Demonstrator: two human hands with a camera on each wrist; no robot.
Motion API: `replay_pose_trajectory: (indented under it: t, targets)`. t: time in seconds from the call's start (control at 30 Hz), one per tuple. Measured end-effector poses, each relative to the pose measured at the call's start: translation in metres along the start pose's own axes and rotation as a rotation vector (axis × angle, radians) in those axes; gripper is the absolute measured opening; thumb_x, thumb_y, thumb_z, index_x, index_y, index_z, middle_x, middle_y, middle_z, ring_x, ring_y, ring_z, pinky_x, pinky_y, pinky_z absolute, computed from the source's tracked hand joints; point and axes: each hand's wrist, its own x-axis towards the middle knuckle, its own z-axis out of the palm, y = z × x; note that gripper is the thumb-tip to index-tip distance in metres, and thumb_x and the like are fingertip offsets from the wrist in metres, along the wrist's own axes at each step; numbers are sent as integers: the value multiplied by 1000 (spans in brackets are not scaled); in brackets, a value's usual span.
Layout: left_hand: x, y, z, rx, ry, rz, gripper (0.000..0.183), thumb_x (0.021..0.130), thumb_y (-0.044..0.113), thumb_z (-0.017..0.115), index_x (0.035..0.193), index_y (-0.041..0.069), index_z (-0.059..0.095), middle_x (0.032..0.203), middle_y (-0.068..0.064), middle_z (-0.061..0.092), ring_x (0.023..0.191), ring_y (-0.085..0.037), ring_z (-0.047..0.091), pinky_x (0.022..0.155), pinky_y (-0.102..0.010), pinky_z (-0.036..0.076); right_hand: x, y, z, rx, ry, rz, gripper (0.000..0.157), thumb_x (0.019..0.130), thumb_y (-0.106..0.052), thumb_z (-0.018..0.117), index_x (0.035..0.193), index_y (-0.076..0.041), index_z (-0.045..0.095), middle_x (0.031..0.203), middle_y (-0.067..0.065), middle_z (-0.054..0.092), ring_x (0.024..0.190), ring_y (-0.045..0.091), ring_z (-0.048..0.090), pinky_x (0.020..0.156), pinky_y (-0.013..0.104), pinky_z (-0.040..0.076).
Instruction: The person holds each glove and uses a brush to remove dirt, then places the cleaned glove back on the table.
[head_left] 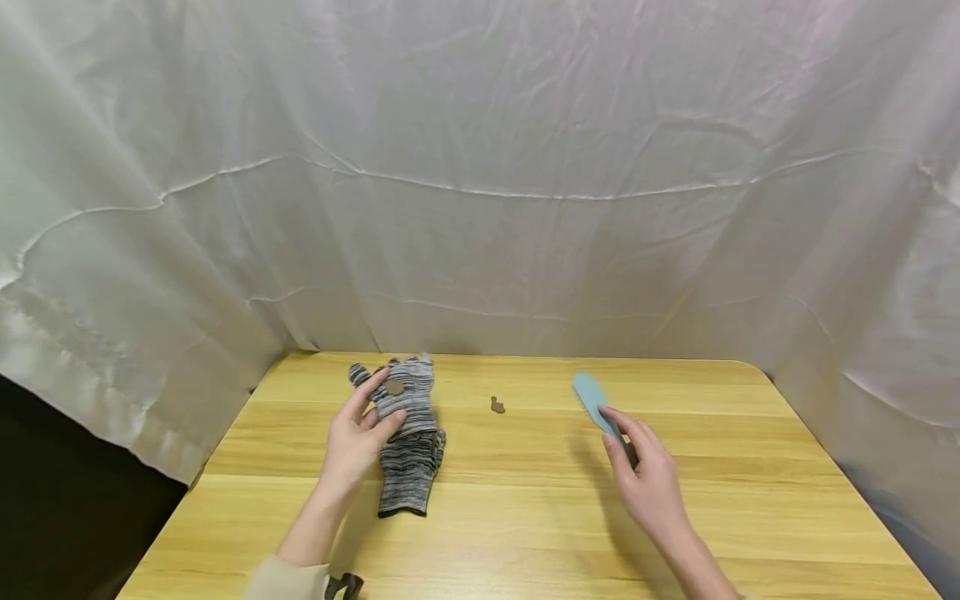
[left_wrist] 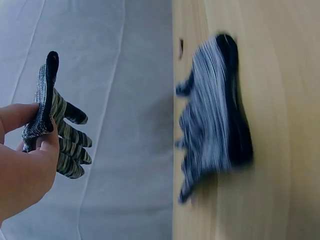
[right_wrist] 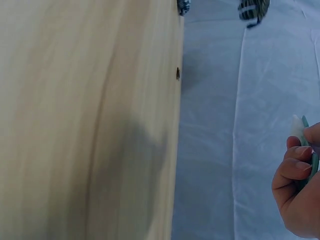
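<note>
My left hand [head_left: 355, 442] pinches a grey-and-black striped knit glove [head_left: 412, 408] by its cuff and holds it above the table. On that glove is a round brown patch [head_left: 394, 387]. A matching glove [head_left: 408, 475] lies on the table below; in the left wrist view this second glove [left_wrist: 212, 110] appears blurred, with its dark cuff to the right. My right hand [head_left: 651, 483] grips a light blue brush [head_left: 591, 395] by its handle, raised over the table. Pale bristles [right_wrist: 297, 126] show in the right wrist view. Apart from both hands lies a small brown clump [head_left: 497, 405].
The wooden table [head_left: 525, 533] has light yellow grain. Grey-white curtains [head_left: 480, 250] hang behind it and along both sides. A dark area [head_left: 67, 492] shows at the lower left. A black strap [head_left: 345, 586] is at my left wrist.
</note>
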Motion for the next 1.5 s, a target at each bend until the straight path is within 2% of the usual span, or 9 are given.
replay_pose_trajectory:
  t: [0.27, 0.4, 0.5, 0.6, 0.87, 1.1, 1.2, 1.3, 1.5]
  targets:
    - [3, -1, 45, -82, -101, 43, 67, 84, -6, 65, 142, 20, 44, 152, 1, 30, 113, -25, 57, 76, -23, 55, 7, -14, 8, 34, 12, -59, 38, 92, -6, 60, 128, -15, 59, 97, 0, 59, 54, 6, 42, 41, 17, 36]
    - [3, -2, 66, -75, -134, 53, 67, 84, -4, 65, 141, 25, 45, 153, 0, 29, 90, -15, 61, 59, -18, 51, 10, -22, 15, 60, 15, -99, 38, 90, -3, 60, 127, -12, 59, 95, 1, 59, 53, 5, 39, 40, 17, 34]
    - [1, -2, 79, -56, -159, 50, 68, 84, -3, 66, 142, 26, 44, 153, 1, 29, 58, -5, 42, 45, -15, 38, 11, -25, 19, 78, 6, -120, 39, 90, -1, 60, 127, -10, 58, 97, 3, 59, 53, 5, 40, 40, 17, 35]
    - [-1, 2, 92, -56, -191, 53, 70, 83, -5, 66, 144, 20, 41, 152, -3, 32, 48, -4, 27, 41, -15, 32, 11, -29, 24, 86, 2, -135, 39, 89, 0, 61, 127, -9, 59, 97, 4, 60, 53, 5, 40, 40, 16, 34]
    - [-14, 11, 117, -40, -227, 9, 73, 83, -9, 61, 146, 19, 36, 153, -12, 27, 53, -1, 36, 46, -13, 39, 7, -42, 34, 103, -43, -158, 39, 90, -4, 61, 128, -14, 58, 97, 0, 59, 54, 5, 41, 43, 16, 38]
    - [-20, 9, 130, -58, -256, 34, 74, 82, -14, 57, 146, 14, 35, 152, -18, 27, 54, -3, 45, 45, -12, 42, 2, -46, 39, 25, -107, -216, 38, 91, -9, 61, 128, -17, 59, 98, -4, 60, 64, 4, 45, 52, 17, 43]
    - [-20, 7, 133, -102, -283, 41, 75, 81, -17, 54, 147, 14, 34, 151, -18, 30, 71, -12, 62, 48, -13, 45, 1, -47, 40, -11, -143, -211, 37, 92, -12, 60, 128, -20, 59, 103, -7, 60, 68, 4, 46, 56, 18, 44]
    - [-19, 2, 134, -144, -298, 40, 77, 81, -19, 52, 147, 14, 32, 150, -18, 31, 92, -26, 66, 51, -14, 48, 0, -47, 41, -37, -158, -205, 36, 93, -14, 60, 128, -21, 59, 105, -8, 60, 70, 5, 47, 59, 19, 44]
    - [-15, -11, 135, -150, -294, 20, 79, 81, -17, 54, 149, 16, 30, 152, -14, 29, 92, -17, 65, 54, -15, 52, -1, -45, 43, -68, -141, -211, 37, 91, -12, 62, 126, -22, 60, 105, -8, 60, 70, 3, 47, 59, 19, 45]
